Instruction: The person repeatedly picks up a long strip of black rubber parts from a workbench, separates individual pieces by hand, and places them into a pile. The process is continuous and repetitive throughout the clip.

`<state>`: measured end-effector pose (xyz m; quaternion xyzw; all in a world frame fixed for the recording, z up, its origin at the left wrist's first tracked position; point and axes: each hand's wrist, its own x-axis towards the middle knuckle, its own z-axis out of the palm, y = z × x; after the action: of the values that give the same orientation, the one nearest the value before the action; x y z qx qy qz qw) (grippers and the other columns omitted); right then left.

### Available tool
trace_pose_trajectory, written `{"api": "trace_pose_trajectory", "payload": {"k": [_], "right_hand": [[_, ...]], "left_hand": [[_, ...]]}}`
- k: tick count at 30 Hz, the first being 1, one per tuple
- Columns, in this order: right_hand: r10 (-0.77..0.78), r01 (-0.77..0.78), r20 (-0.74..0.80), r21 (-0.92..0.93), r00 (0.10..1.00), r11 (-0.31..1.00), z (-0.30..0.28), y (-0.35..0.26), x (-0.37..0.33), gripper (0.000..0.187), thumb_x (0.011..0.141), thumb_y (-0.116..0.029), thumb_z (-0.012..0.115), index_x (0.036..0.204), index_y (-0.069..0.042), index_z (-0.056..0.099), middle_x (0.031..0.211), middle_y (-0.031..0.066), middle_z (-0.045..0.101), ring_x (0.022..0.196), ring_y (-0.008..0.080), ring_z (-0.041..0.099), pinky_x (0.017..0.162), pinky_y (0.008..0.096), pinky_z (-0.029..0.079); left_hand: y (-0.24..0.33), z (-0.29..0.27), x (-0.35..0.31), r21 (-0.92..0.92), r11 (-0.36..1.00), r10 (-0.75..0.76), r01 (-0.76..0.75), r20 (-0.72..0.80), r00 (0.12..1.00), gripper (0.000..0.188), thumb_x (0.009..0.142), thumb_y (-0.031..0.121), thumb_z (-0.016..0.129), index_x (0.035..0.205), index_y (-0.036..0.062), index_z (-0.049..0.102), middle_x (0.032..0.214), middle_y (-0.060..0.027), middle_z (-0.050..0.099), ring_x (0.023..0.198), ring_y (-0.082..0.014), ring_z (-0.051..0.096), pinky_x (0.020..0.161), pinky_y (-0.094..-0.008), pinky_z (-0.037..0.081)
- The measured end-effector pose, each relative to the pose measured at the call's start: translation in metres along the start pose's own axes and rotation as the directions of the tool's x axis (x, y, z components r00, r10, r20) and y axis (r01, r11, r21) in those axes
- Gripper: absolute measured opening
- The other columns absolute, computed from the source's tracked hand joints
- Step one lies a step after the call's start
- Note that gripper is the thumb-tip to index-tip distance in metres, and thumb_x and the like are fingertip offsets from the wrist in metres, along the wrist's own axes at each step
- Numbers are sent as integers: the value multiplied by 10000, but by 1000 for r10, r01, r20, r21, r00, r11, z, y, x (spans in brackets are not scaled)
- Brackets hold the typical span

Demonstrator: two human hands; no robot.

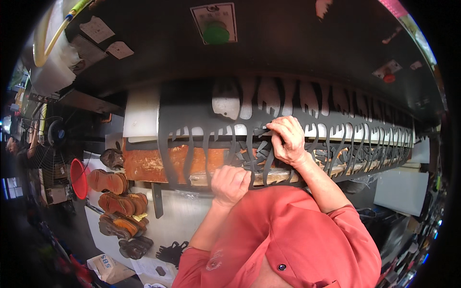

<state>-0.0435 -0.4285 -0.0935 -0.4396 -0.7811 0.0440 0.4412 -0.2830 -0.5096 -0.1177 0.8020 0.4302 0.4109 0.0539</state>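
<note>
A long dark grey sheet (169,113) with rows of curved cut-out shapes stretches left to right before me, its near part hanging over a brown wooden ledge. My left hand (230,185) is closed in a fist at the sheet's near edge, its fingertips partly hidden, and appears to grip that edge. Farther in and to the right, my right hand (288,141) pinches a small dark offcut (260,131) at one of the openings. Below the openings, several loose dark offcuts (261,153) lie in a heap, seen through the sheet.
A white board (141,114) lies under the sheet. Above it hangs a dark machine beam with a green button (215,33) and a red button (388,77). At left, stacks of brown sole-shaped pieces (116,204) stand near a red basin (78,178) and a fan (57,132).
</note>
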Motion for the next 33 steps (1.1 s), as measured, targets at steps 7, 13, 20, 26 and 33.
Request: {"api": "trace_pose_trajectory", "payload": {"k": [7,13,20,26,33], "right_hand": [[82,-74,-67,125,994,989,-15,-29,33,197,946,121,634,1087,4,709,984,134,723,859,252,721,771,333,580],[-381,396,-140,104,914,913,-19,-105,116,320,876,36,680,1196,33,670,1074,190,687,920,382,690,818,437,589],[-172,173,-29,67,985,983,-16,-87,78,211,956,24,659,1166,25,680,1005,166,690,846,314,731,733,366,591],[588,-628,232,173,775,759,-16,-52,-17,186,1035,-168,717,1028,16,742,773,47,682,682,87,602,638,267,500],[-59,62,-20,306,998,950,-20,-105,19,91,895,-26,783,971,-10,736,808,115,682,681,252,661,661,372,551]], "left_hand": [[-11,6,7,23,999,24,-22,-125,992,170,842,65,829,825,98,663,798,-43,686,774,-276,665,669,-408,470],[-21,9,16,-51,998,32,-42,-171,985,236,835,72,823,718,93,618,709,-64,626,695,-305,607,636,-439,438],[-22,12,22,-26,999,35,-40,-160,986,248,852,101,813,703,66,617,698,-116,609,712,-354,597,688,-481,478],[-21,12,24,42,998,46,-40,-158,986,267,885,131,822,727,104,608,691,-54,611,701,-280,607,668,-424,466],[-16,13,23,82,996,36,-21,-180,983,201,881,123,800,765,104,637,722,-54,625,728,-288,625,672,-427,476]]}}
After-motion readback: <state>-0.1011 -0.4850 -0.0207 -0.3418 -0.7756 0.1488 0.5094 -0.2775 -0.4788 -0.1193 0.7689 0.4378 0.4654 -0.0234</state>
